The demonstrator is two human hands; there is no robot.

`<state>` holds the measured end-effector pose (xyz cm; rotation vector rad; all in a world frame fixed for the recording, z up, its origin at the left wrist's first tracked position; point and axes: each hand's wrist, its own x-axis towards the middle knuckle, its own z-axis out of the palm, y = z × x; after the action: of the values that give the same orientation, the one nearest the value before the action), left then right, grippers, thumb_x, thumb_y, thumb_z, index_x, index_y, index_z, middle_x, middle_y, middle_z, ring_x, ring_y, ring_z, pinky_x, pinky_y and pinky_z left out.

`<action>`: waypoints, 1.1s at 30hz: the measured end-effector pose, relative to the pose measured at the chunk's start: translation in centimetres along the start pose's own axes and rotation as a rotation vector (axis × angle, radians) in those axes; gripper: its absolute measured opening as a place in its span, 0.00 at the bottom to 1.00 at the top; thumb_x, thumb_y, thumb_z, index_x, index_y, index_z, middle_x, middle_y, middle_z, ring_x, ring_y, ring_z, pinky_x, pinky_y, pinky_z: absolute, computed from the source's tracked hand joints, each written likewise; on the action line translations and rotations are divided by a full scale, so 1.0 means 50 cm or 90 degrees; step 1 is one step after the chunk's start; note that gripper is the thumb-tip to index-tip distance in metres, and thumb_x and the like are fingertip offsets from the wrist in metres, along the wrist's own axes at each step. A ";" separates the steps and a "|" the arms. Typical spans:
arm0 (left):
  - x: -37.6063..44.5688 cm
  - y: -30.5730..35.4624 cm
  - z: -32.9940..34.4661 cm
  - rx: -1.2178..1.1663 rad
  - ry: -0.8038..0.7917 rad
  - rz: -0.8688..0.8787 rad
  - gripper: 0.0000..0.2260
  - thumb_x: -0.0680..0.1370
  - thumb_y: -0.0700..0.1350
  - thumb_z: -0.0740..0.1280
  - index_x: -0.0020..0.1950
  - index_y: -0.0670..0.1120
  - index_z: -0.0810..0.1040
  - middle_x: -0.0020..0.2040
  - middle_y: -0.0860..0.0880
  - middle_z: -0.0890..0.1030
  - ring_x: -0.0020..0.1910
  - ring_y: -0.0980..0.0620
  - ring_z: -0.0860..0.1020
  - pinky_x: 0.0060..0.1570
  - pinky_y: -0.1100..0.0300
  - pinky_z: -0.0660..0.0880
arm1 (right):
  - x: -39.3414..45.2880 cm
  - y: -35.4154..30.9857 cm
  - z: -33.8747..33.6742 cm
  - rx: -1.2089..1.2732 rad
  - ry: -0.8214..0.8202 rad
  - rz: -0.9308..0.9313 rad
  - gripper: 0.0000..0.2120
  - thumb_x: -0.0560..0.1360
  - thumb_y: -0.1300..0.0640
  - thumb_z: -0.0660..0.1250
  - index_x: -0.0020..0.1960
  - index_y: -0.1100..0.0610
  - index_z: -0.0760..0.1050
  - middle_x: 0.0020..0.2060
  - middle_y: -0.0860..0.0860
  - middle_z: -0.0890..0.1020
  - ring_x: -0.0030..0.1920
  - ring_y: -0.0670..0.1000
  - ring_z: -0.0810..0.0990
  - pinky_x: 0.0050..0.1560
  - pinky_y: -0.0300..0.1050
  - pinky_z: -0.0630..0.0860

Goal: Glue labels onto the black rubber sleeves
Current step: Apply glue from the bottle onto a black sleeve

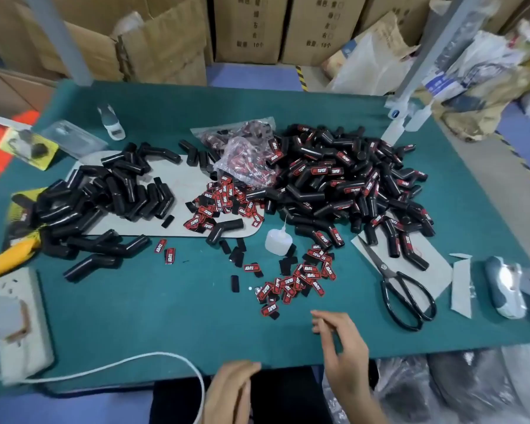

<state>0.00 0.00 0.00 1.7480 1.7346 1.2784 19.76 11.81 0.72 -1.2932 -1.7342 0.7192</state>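
Note:
A heap of plain black rubber sleeves [104, 194] lies at the left of the green table [172, 316]. A larger heap of sleeves bearing red labels [349, 182] fills the right. Loose red-and-black labels [300, 276] are scattered in the middle front, with more labels [221, 203] farther back. A small white glue bottle [277, 241] lies between them. My right hand [340, 347] hovers over the table's front, fingers relaxed and holding nothing. My left hand [230, 390] is at the table's front edge, fingers straight and empty.
Black scissors [401, 289] lie at the right on grey paper. A clear bag of labels [245, 154] sits at the back middle. A power strip [16, 319] with a white cable occupies the front left. Cardboard boxes [248, 26] stand behind the table.

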 end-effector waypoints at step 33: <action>0.427 -0.182 -0.021 0.292 0.083 -0.027 0.15 0.79 0.33 0.73 0.65 0.40 0.82 0.56 0.41 0.81 0.59 0.36 0.76 0.59 0.46 0.71 | 0.292 0.008 0.115 -0.039 -0.136 0.034 0.13 0.78 0.48 0.70 0.62 0.42 0.75 0.56 0.29 0.77 0.58 0.32 0.74 0.55 0.29 0.69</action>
<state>-9.81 21.06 0.62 1.8801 2.2681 1.0523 13.19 26.00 1.73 -1.3492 -1.9100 0.8674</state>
